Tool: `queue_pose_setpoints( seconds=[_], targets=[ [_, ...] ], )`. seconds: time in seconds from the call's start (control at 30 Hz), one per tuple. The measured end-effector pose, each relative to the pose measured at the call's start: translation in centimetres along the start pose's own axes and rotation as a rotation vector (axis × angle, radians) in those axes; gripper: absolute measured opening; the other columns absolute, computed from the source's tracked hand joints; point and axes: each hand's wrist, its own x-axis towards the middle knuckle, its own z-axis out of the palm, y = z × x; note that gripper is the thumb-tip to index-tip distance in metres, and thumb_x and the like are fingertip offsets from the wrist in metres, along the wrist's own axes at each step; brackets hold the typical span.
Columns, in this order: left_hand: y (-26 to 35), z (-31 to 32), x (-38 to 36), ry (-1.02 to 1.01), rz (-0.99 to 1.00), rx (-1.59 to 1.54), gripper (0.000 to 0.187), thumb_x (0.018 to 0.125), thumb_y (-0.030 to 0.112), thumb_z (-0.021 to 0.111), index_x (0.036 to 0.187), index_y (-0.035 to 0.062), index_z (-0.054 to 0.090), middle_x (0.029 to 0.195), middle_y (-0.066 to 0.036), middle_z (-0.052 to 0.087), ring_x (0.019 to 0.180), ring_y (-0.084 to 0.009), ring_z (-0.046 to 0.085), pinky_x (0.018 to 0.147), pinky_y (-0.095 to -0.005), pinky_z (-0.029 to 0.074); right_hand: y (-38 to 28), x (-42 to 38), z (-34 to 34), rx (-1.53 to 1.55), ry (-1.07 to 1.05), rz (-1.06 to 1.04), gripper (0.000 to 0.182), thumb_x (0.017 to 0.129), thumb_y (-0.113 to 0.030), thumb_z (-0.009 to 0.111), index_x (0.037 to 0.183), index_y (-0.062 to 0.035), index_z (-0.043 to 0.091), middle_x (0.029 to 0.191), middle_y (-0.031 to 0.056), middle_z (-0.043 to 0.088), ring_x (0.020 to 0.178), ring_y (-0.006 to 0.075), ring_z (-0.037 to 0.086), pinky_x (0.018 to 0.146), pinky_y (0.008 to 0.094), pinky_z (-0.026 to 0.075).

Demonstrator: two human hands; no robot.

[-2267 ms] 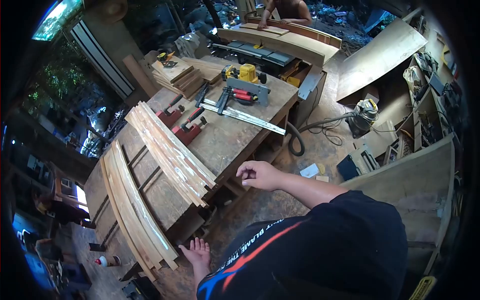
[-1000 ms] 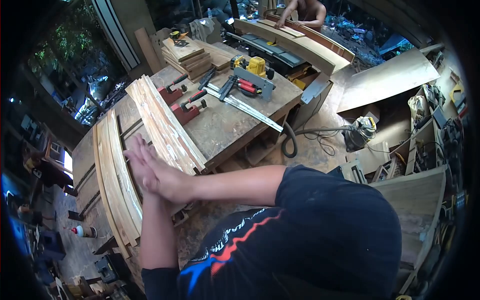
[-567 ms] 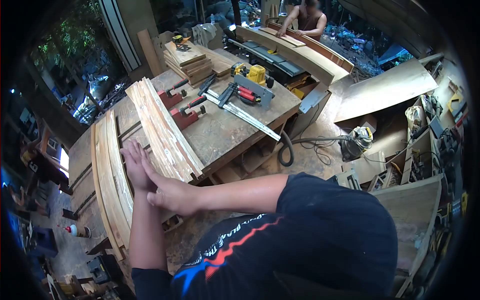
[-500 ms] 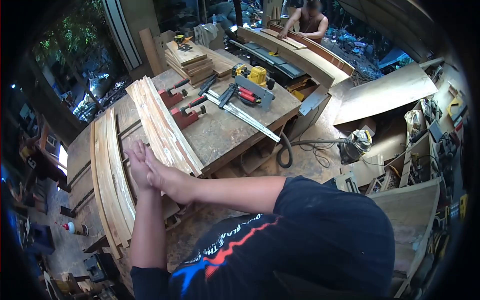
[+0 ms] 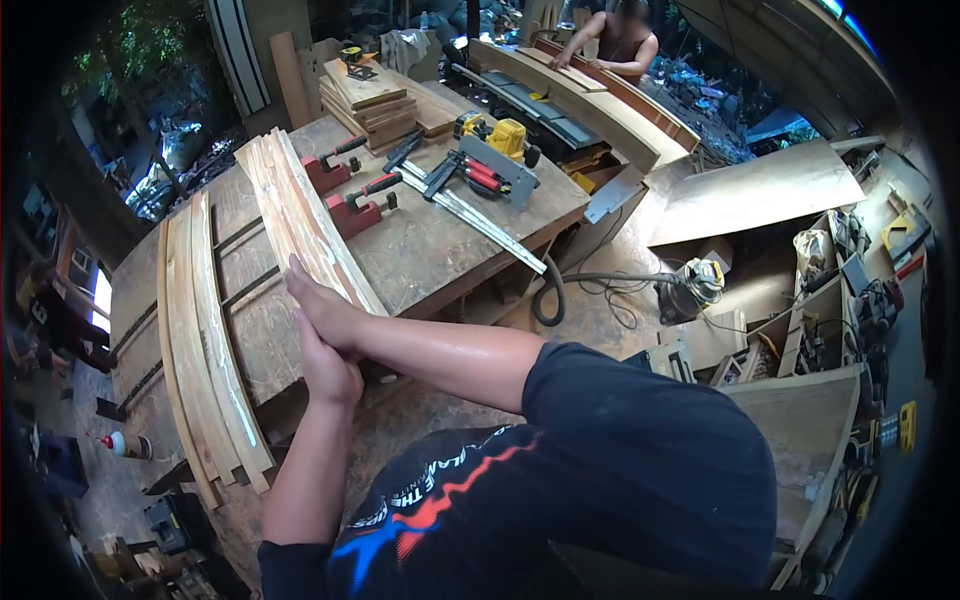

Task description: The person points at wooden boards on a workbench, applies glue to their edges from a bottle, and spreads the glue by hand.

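My left hand [image 5: 328, 370] and my right hand [image 5: 325, 310] are pressed palm to palm at the near edge of the workbench [image 5: 420, 285]. The right hand's fingers are stretched out; the left hand's are partly hidden behind it. No tool shows in either. Just beyond them lie straight wooden strips [image 5: 300, 215] smeared with white glue. To the left, curved wooden strips [image 5: 200, 330] carry a white glue line and rest across dark bars [image 5: 245, 288]. Two red clamps [image 5: 352, 215] stand beside the straight strips.
A long bar clamp [image 5: 480, 230] and a yellow circular saw [image 5: 505, 150] lie on the bench, with stacked boards [image 5: 370, 105] behind. A glue bottle [image 5: 128, 445] is at lower left. A hose [image 5: 550, 300] hangs at the right edge. A co-worker [image 5: 620, 45] handles a curved panel at the back.
My hands have slid against each other and shifted right, off the gap between the wood strips. The view has shifted slightly, moving the bench left in the picture.
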Motion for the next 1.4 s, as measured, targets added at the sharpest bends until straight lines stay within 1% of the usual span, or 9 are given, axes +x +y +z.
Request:
queue_pose_setpoints(
  seconds=[0.17, 0.33, 0.53, 0.7, 0.83, 1.07, 1.17, 1.23, 1.4],
  targets=[
    [2.2, -6.1, 3.9, 0.370, -0.122, -0.254, 0.086, 0.105, 0.064, 0.030, 0.161, -0.0010, 0.016, 0.164, -0.018, 0.029, 0.153, -0.0257, 0.026, 0.126, -0.0441, 0.019, -0.1, -5.3, 4.2, -0.298, -0.289, -0.244, 0.079, 0.111, -0.048, 0.022, 0.158, 0.0039, -0.013, 0.164, 0.0284, -0.024, 0.155, 0.0353, -0.020, 0.126, 0.0443, -0.004],
    [0.1, -3.0, -4.5, 0.090, 0.084, -0.098, 0.068, 0.112, 0.046, 0.021, 0.162, 0.0006, 0.012, 0.169, -0.011, 0.017, 0.156, -0.0242, 0.016, 0.127, -0.0388, 0.013, 3.2, 2.5, 3.7, 0.328, -0.115, 0.384, 0.115, 0.089, -0.090, 0.021, 0.163, -0.0030, 0.004, 0.167, 0.0251, 0.020, 0.147, 0.0340, 0.032, 0.116, 0.0444, 0.033],
    [4.4, -10.7, -2.4, 0.315, 0.074, 0.238, 0.081, 0.110, 0.054, 0.017, 0.158, -0.0099, 0.005, 0.163, -0.030, 0.020, 0.154, -0.0335, 0.022, 0.125, -0.0400, 0.023, -0.6, -2.1, 5.0, 1.047, -0.614, 0.237, 0.131, 0.075, -0.100, 0.009, 0.160, -0.0041, -0.017, 0.168, 0.0266, -0.002, 0.158, 0.0343, 0.000, 0.128, 0.0426, 0.002],
    [4.2, -11.3, -5.3, 0.379, 0.009, -0.021, 0.067, 0.113, 0.043, 0.025, 0.159, -0.0047, 0.016, 0.164, -0.022, 0.026, 0.152, -0.0300, 0.027, 0.126, -0.0407, 0.022, -0.1, -2.7, 5.3, 0.806, -0.611, 0.264, 0.124, 0.082, -0.095, 0.012, 0.162, -0.0003, 0.002, 0.165, 0.0311, 0.015, 0.157, 0.0352, 0.009, 0.128, 0.0414, 0.008],
    [1.5, -9.2, -7.4, 0.541, 0.168, 0.065, 0.061, 0.112, 0.037, 0.036, 0.158, -0.0016, 0.025, 0.156, -0.012, 0.042, 0.145, -0.0229, 0.038, 0.122, -0.0386, 0.029, 3.8, -3.8, 7.6, -0.080, -0.560, 0.232, 0.060, 0.113, -0.043, 0.030, 0.131, 0.0079, 0.058, 0.130, 0.0229, 0.064, 0.125, 0.0285, 0.057, 0.112, 0.0382, 0.041],
    [3.5, -13.0, -4.6, 0.445, -0.013, 0.007, 0.075, 0.110, 0.055, 0.021, 0.161, -0.0007, 0.017, 0.169, -0.018, 0.016, 0.157, -0.0258, 0.013, 0.127, -0.0384, 0.009, 6.6, -5.9, 13.7, -0.112, -0.074, -0.114, 0.071, 0.111, -0.050, 0.029, 0.158, 0.0031, 0.028, 0.163, 0.0240, 0.030, 0.152, 0.0309, 0.027, 0.124, 0.0366, 0.021],
    [-0.1, -16.2, -3.2, 0.275, 0.072, 0.121, 0.085, 0.107, 0.062, 0.024, 0.162, -0.0014, 0.011, 0.170, -0.018, 0.011, 0.157, -0.0278, 0.012, 0.127, -0.0386, 0.008, -0.1, -4.9, 11.0, 0.073, -0.340, 0.272, 0.084, 0.107, -0.062, 0.018, 0.162, 0.0007, 0.010, 0.169, 0.0242, 0.005, 0.158, 0.0304, 0.000, 0.127, 0.0358, 0.005],
    [4.1, -7.8, -5.8, 0.276, -0.056, 0.011, 0.085, 0.107, 0.063, 0.028, 0.161, -0.0005, 0.013, 0.170, -0.015, 0.015, 0.155, -0.0268, 0.017, 0.127, -0.0380, 0.011, 0.2, -3.1, 11.4, 0.111, -0.126, 0.317, 0.089, 0.104, -0.065, 0.031, 0.159, 0.0038, 0.020, 0.167, 0.0243, 0.018, 0.157, 0.0330, 0.012, 0.126, 0.0360, 0.010],
    [1.2, -17.4, -3.3, 0.034, -0.134, 0.034, 0.082, 0.107, 0.058, 0.032, 0.162, 0.0012, 0.012, 0.170, -0.014, 0.014, 0.156, -0.0262, 0.016, 0.127, -0.0380, 0.010, 4.9, -2.2, 15.0, 0.053, 0.136, 0.167, 0.094, 0.103, -0.068, 0.028, 0.161, 0.0039, 0.009, 0.169, 0.0234, 0.008, 0.158, 0.0295, 0.002, 0.127, 0.0372, 0.003]
  ],
)
